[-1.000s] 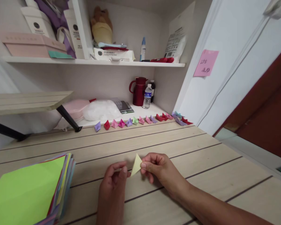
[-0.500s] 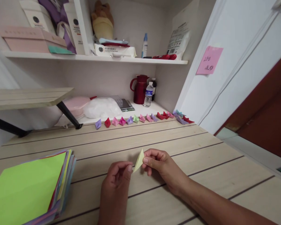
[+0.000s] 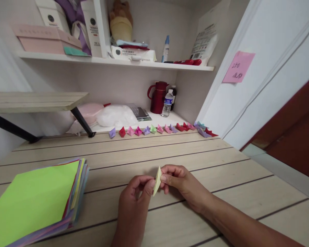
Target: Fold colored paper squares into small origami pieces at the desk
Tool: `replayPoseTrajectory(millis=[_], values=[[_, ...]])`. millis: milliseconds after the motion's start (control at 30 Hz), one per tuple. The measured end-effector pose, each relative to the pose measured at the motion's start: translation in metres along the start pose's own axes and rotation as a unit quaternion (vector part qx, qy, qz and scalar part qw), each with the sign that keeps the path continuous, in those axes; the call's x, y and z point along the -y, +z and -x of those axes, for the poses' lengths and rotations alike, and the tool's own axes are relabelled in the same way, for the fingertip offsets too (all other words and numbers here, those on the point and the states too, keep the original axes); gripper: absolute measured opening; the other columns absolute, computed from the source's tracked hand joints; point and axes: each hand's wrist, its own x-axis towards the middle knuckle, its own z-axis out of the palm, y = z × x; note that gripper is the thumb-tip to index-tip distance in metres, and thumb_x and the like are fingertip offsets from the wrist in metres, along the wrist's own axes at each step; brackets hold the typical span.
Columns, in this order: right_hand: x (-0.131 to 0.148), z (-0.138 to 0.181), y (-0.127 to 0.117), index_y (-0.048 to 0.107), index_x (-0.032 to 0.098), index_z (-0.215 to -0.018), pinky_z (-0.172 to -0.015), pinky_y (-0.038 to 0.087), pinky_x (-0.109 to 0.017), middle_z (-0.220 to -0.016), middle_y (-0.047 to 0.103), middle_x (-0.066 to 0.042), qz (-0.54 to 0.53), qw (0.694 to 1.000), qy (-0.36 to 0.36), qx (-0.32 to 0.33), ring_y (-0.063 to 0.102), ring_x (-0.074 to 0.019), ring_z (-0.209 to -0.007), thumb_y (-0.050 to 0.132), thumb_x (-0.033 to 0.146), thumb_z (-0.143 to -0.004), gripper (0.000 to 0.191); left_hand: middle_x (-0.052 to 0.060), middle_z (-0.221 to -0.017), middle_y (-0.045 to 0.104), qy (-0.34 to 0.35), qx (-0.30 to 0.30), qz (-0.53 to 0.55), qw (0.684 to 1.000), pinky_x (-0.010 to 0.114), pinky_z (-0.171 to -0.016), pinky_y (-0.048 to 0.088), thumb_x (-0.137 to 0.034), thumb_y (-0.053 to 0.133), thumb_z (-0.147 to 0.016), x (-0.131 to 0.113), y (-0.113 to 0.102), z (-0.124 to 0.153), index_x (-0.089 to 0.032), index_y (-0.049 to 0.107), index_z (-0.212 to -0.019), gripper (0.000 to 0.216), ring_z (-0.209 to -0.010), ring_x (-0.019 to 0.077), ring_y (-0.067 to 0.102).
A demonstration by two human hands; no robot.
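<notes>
A small folded piece of pale yellow paper [image 3: 158,180] is pinched between both my hands just above the wooden table [image 3: 221,171]. My left hand [image 3: 135,202] grips its left side with thumb and forefinger. My right hand [image 3: 176,181] pinches its right side, fingers curled. A stack of coloured paper sheets [image 3: 38,199], lime green on top, lies at the table's front left. A row of several small folded paper boats [image 3: 159,129] in purple, red, pink and green stands along the table's far edge.
A raised wooden shelf on black legs [image 3: 36,101] juts in at left. Behind the table, a lower shelf holds a dark red jug [image 3: 158,97], a water bottle [image 3: 167,103] and a white bag [image 3: 117,116]. A pink sticky note [image 3: 238,67] hangs on the white door.
My left hand has closed on the yellow paper, which has turned edge-on. The view has shifted slightly left.
</notes>
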Motion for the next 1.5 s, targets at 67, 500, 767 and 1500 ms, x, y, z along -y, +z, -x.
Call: replayPoseTrajectory(millis=[67,500,767,1500], values=[[0.000,0.000,0.000,0.074,0.014,-0.078,-0.063,0.043,-0.027,-0.068,0.067,-0.002,0.006,1.000,0.001,0.000,0.055,-0.0105,-0.056,0.082,0.052,-0.070,0.040,-0.001,-0.065,0.065,0.004,-0.001,-0.001,1.000,0.024,-0.066,0.042,-0.037,0.072,-0.074,0.001,0.000,0.000,-0.020,0.073,-0.076,0.017,-0.067,0.0145,0.057],[-0.005,-0.002,-0.007,0.073,0.015,-0.079,-0.063,0.044,-0.026,-0.070,0.067,-0.002,0.038,0.999,-0.009,0.003,0.055,-0.0112,-0.059,0.080,0.046,-0.074,0.032,-0.001,-0.060,0.063,-0.001,0.005,-0.023,1.000,0.023,-0.060,0.043,-0.039,0.068,-0.074,0.003,0.001,-0.003,-0.020,0.073,-0.076,0.020,-0.060,0.0137,0.056],[-0.004,0.002,-0.004,0.069,0.016,-0.080,-0.061,0.044,-0.024,-0.068,0.064,0.000,0.164,0.985,-0.050,0.001,0.056,-0.0119,-0.060,0.071,0.044,-0.084,0.028,0.001,-0.068,0.069,0.055,-0.030,-0.131,0.989,0.025,-0.062,0.046,-0.033,0.063,-0.074,0.021,-0.001,-0.006,-0.024,0.071,-0.077,0.013,-0.062,0.0158,0.060],[-0.008,0.008,0.007,0.058,0.023,-0.115,-0.071,0.046,-0.028,-0.086,0.061,-0.001,0.159,0.977,-0.143,-0.016,0.056,-0.0148,-0.073,0.059,0.040,-0.095,0.027,-0.002,-0.054,0.064,0.004,-0.010,-0.117,0.993,0.021,-0.046,0.040,-0.036,0.058,-0.078,0.011,0.004,-0.001,-0.022,0.060,-0.059,0.023,-0.043,0.0110,0.052]])
